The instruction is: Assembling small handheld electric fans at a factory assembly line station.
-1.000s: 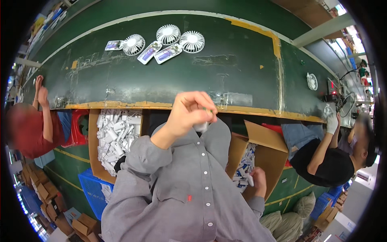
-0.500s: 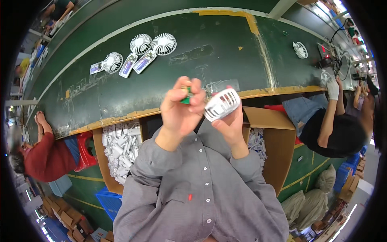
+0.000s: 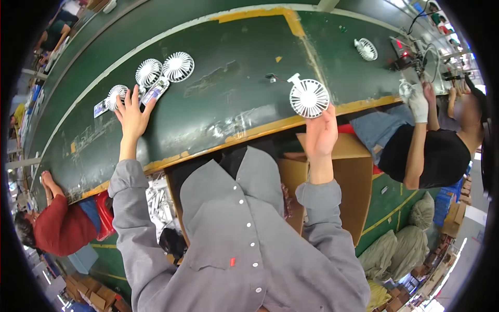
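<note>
My right hand [image 3: 320, 132] grips the lower rim of a white round fan head [image 3: 309, 99] above the bench. A short white stem sticks up from the fan head, and a thin wire runs left from it to a small dark connector [image 3: 271, 78]. My left hand [image 3: 133, 119] reaches over the bench with its fingers spread, among several white handheld fans. Its fingertips lie at a fan handle [image 3: 156, 91] and partly cover the leftmost fan [image 3: 117, 97]; whether they touch is hard to tell. Two more fans [image 3: 178, 66] lie just beyond.
A cardboard box [image 3: 353, 177] stands right of my lap; white plastic parts [image 3: 160, 203] fill another at left. Farther right, a gloved co-worker [image 3: 418, 104] works beside a device with red lights [image 3: 400, 48]. Another person in red [image 3: 60, 223] sits left. A lone fan head [image 3: 366, 49] lies far right.
My hands have moved apart, the left out to the fans. The green piece and slotted white housing they held are no longer visible there; a fan head is now in my right hand.
</note>
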The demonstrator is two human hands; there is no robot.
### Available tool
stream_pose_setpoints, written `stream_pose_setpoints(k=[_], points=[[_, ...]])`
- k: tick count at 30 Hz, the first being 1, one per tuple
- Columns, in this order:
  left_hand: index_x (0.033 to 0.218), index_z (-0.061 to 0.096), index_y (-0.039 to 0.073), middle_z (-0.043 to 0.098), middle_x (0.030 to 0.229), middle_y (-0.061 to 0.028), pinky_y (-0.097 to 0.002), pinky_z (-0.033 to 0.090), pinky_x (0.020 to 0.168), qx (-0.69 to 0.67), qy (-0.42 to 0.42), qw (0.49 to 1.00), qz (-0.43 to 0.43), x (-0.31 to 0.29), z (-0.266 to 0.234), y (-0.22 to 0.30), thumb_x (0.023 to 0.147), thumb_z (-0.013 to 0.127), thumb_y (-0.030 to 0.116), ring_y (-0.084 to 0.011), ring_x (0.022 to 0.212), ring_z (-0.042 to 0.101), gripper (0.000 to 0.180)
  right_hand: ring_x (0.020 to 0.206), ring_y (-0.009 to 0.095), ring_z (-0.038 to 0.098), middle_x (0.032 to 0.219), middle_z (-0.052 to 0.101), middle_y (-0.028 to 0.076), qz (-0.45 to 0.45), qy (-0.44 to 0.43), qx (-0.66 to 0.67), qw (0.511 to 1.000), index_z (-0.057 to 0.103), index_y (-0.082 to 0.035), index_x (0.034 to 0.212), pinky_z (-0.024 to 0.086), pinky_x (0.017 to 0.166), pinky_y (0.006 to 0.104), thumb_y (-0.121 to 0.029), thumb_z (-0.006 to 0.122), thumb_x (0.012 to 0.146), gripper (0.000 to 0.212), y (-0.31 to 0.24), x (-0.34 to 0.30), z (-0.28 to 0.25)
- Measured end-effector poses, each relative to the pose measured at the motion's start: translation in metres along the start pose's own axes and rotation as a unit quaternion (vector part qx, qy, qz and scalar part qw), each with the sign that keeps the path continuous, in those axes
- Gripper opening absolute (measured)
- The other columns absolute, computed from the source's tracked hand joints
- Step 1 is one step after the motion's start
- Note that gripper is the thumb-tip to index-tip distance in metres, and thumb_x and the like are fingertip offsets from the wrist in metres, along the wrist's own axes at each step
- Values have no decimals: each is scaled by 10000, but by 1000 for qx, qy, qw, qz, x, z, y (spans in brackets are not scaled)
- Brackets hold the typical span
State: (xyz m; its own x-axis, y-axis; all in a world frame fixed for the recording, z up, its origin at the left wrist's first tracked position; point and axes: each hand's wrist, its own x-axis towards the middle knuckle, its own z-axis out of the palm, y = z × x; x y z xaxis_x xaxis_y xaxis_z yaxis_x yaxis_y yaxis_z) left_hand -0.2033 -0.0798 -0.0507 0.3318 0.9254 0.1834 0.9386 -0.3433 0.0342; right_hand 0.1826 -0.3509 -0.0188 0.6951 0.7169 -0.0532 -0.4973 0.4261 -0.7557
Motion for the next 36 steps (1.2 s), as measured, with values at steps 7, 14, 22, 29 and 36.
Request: stream_pose_setpoints(k=[7,14,22,29,36], points=[[1427,439,197,284,1541,-150,-684,195,1068,47,99,993,40,44,8,53,890,564,515,-356,1439,216,637,978,353,566,1074,577,189,-323,-16,-649,688,544,9,1119,444,894,404,-20,540,860,261,-15,100,-49],[874,662,37,626,842,-102,-530,406,895,-27,138,970,197,33,-13,122,773,587,170,-278,891,605,183,1161,406,492,1204,573,211,-385,50,-810,440,545,13,1205,367,1013,496,-117,596,812,417,-24,174,-74],[1179,579,76,527,1297,-121,-490,394,1013,-171,126,904,371,-22,-38,185,744,644,119,-275,1245,478,442,1135,376,507,1171,565,192,-285,-291,-592,695,552,8,1157,392,1004,456,-81,636,792,385,64,12,69],[1284,529,105,476,1360,-139,-491,357,1038,-180,-40,934,307,-18,-44,169,712,700,162,-306,1286,435,600,1114,349,530,1183,582,156,-261,-295,-634,666,543,-20,1178,404,978,443,-109,659,792,412,97,11,75],[1193,595,83,592,1175,-153,-435,504,882,-344,-33,879,329,-39,-48,139,626,753,263,-355,1070,567,615,864,195,656,964,683,131,-133,-302,-522,787,628,14,1038,518,815,326,-96,741,754,325,61,-20,76]])
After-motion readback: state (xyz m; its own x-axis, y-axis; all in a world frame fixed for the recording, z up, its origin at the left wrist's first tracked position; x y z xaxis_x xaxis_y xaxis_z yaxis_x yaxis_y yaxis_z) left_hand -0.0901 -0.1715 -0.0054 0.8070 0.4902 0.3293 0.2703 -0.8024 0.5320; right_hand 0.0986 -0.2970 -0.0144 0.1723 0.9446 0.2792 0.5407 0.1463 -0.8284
